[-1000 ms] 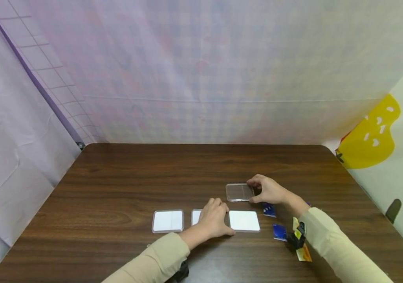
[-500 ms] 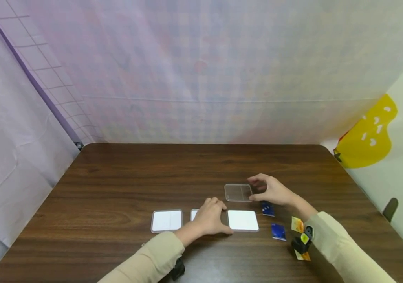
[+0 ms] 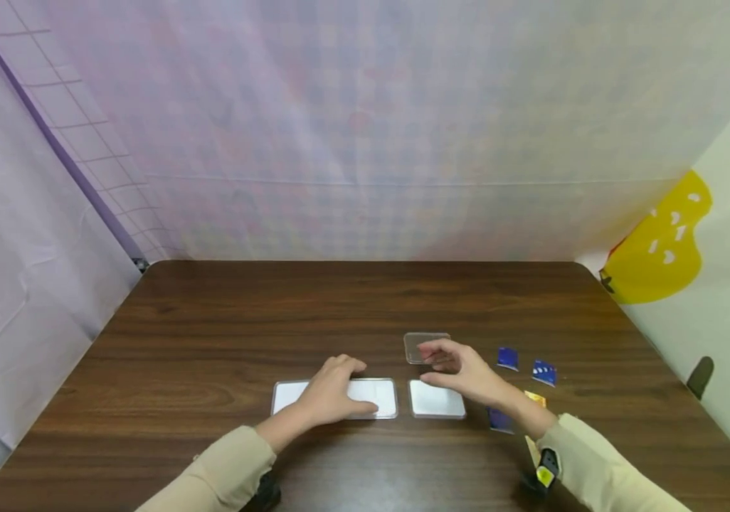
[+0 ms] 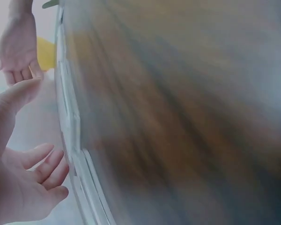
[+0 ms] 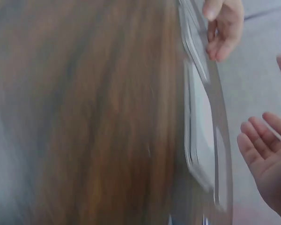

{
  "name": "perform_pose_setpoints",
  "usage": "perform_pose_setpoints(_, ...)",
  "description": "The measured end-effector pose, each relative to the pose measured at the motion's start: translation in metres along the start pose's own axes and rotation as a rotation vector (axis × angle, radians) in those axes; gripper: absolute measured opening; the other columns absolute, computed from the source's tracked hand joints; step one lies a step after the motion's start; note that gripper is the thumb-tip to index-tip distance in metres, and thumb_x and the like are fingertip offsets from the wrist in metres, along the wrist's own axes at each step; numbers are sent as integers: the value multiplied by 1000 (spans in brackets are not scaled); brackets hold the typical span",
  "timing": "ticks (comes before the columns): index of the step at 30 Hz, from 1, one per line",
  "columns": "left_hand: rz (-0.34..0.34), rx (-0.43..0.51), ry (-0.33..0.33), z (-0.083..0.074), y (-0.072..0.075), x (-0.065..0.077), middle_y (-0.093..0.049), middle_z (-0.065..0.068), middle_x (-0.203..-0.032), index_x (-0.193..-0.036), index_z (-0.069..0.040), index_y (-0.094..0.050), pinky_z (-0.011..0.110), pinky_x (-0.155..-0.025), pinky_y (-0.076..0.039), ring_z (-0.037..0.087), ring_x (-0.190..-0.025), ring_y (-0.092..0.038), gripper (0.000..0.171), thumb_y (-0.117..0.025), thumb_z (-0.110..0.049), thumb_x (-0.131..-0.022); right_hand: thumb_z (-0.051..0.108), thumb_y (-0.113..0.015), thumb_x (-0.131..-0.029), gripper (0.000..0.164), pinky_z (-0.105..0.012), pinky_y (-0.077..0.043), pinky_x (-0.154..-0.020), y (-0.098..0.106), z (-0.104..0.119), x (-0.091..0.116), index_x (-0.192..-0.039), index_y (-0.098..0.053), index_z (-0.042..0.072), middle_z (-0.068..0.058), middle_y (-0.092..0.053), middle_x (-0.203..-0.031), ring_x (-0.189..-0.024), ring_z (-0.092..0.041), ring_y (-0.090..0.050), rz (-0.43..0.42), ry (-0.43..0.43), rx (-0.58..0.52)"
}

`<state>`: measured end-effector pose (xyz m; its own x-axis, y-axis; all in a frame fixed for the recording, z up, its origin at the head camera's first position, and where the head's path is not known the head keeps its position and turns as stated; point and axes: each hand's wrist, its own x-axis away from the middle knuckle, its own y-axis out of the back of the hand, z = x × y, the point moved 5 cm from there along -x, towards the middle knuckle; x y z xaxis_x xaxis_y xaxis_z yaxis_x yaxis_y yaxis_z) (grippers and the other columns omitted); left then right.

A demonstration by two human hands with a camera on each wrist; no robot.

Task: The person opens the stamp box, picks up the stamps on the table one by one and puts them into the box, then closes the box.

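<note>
My left hand (image 3: pixel 329 395) hovers over the left white rectangle in a clear frame (image 3: pixel 287 395) and the edge of the middle one (image 3: pixel 374 397), thumb and fingers spread. It holds nothing and hides where the two frames come close together. My right hand (image 3: pixel 461 373) is held above the table, thumb and fingers apart with nothing between them. Its fingers overlap the clear, see-through case (image 3: pixel 416 347) at the back, and its thumb overlaps the right white rectangle in its frame (image 3: pixel 437 402). In the left wrist view, the left fingers (image 4: pixel 49 168) are loosely bent beside the frames.
Small blue printed pieces (image 3: pixel 544 372) lie to the right of the right hand. Yellow-orange pieces (image 3: pixel 535 398) are partly covered by the right forearm. The brown wooden table (image 3: pixel 243 306) runs back to a hanging checked cloth (image 3: pixel 365 178).
My left hand has moved left, from between the middle and right frames to the left and middle ones. My right hand has moved left and nearer, off the clear case's right edge, uncovering blue pieces.
</note>
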<state>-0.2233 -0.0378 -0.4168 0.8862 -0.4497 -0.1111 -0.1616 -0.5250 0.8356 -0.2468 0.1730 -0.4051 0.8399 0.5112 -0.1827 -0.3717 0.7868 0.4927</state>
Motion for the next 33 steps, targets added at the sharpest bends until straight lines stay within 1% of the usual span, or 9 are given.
perform_pose_setpoints(3,5,-18,18,10,6,11,-55,11,-112,-115,0,-56,41,-89,-44,26,-103,-48,69,-76,-43,-66,9,-64,-83,43,-30,-49,-84,-15,4,1,-118,-48,-11,-25,-55,-108,-99,-39,-54,13,-11,-39)
perform_pose_setpoints(5,10,-26,26,16,9,17,-55,12,-111,-115,1,-56,41,-87,-45,26,-102,-48,71,-76,-44,-64,10,-63,-83,45,-25,-48,-84,-25,2,1,-119,-47,-12,-26,-55,-109,-100,-38,-54,21,-13,-70)
perform_pose_setpoints(9,16,-22,28,23,12,23,-55,13,-111,-113,2,-57,42,-87,-44,27,-102,-48,72,-78,-43,-61,7,-68,-78,48,-28,-50,-81,-40,4,0,-116,-48,-15,-27,-56,-107,-98,-39,-55,29,14,-79)
perform_pose_setpoints(13,25,-37,12,24,10,22,-56,11,-108,-110,1,-57,41,-87,-44,26,-100,-48,69,-80,-40,-60,5,-72,-73,51,-31,-52,-79,-50,7,-3,-114,-50,-14,-24,-56,-106,-96,-37,-55,31,24,-8)
perform_pose_setpoints(17,16,-71,3,23,7,19,-56,8,-104,-107,-2,-59,39,-86,-45,23,-98,-48,65,-81,-37,-57,8,-76,-67,58,-27,-52,-77,-56,12,-5,-115,-51,-13,-21,-55,-106,-95,-33,-55,41,4,105)
perform_pose_setpoints(20,9,-80,7,22,6,18,-56,7,-103,-105,-3,-60,38,-86,-45,23,-98,-49,64,-81,-36,-56,10,-78,-64,64,-25,-52,-76,-60,13,-7,-117,-50,-14,-19,-55,-105,-94,-30,-54,64,-12,172)
perform_pose_setpoints(26,6,-92,6,20,7,17,-56,7,-103,-105,-2,-60,38,-85,-45,23,-97,-49,63,-82,-35,-56,12,-79,-61,67,-23,-51,-74,-62,13,-9,-116,-50,-15,-15,-55,-100,-90,-26,-55,87,-30,222)
perform_pose_setpoints(31,9,-92,16,21,7,18,-56,7,-102,-104,-2,-60,38,-83,-46,23,-97,-49,62,-82,-35,-57,15,-81,-58,69,-23,-50,-74,-63,13,-10,-114,-52,-13,-12,-56,-99,-86,-23,-56,101,-22,266)
perform_pose_setpoints(33,6,-91,16,22,7,18,-56,7,-101,-103,-2,-60,38,-83,-45,23,-96,-49,61,-82,-35,-56,16,-82,-57,69,-23,-50,-73,-64,13,-10,-113,-54,-12,-11,-56,-98,-84,-22,-56,101,-13,299)
